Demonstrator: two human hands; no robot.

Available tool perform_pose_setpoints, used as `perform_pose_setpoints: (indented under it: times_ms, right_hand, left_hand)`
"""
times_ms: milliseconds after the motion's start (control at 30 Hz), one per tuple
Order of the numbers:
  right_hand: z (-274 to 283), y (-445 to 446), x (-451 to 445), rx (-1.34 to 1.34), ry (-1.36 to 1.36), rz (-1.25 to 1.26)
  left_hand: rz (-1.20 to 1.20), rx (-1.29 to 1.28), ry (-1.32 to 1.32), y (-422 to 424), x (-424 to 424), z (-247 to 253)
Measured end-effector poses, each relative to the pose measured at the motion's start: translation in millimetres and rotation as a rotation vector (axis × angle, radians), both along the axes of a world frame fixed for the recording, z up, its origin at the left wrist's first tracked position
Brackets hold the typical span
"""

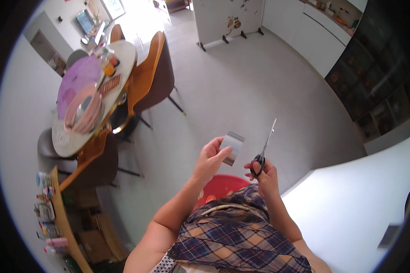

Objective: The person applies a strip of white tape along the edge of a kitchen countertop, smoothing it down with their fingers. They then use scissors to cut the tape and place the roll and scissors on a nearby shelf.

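My left hand (pixel 213 155) pinches a small flat grey packet (pixel 235 146) between thumb and fingers; its surface is blurred and shiny, so its exact kind is unclear. My right hand (pixel 264 174) grips a pair of scissors (pixel 261 159) by the black handles, a little to the right of the packet. The blades point up and away from me and look closed together. Packet and scissors are apart. Below both hands a red plastic basin (pixel 222 187) stands in front of me, partly hidden by my plaid apron (pixel 232 235).
An oval table (pixel 126 54) at the left bears a pink basket (pixel 89 119), a purple mesh cover (pixel 77 82) and jars. Orange-brown chairs (pixel 153 75) surround it. A wooden shelf (pixel 63 218) with bottles is at lower left. White cabinets (pixel 294 37) line the right.
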State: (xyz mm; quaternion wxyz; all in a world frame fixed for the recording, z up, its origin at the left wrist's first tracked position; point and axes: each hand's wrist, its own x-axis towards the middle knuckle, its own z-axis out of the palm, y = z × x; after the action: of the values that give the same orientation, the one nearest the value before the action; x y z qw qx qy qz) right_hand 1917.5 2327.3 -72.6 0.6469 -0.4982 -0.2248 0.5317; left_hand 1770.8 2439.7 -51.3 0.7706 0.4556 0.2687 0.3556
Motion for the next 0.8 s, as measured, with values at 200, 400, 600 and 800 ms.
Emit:
perform_pose_setpoints:
  times_ms: [200,400,600,800]
  right_hand:
    - [-45.7,131.1,181.1,-0.041,-0.08,-0.069]
    - [-52.4,271.5,374.8,-0.124,-0.199,-0.028]
    - [-41.6,440.7,489.6,-0.109,-0.32,0.099]
    - [-53.6,619.1,595.9,-0.127,-0.253,0.08]
  left_hand:
    - [0.141,-0.057,0.076,159.7,185.4,-43.7]
    - [0.219,-0.205,0.068,294.6,319.5,-26.6]
    - [0.399,-0.411,0.037,447.2,396.6,-49.3]
    - [-0.049,-0.381,0.225,635.4,534.5,-55.2]
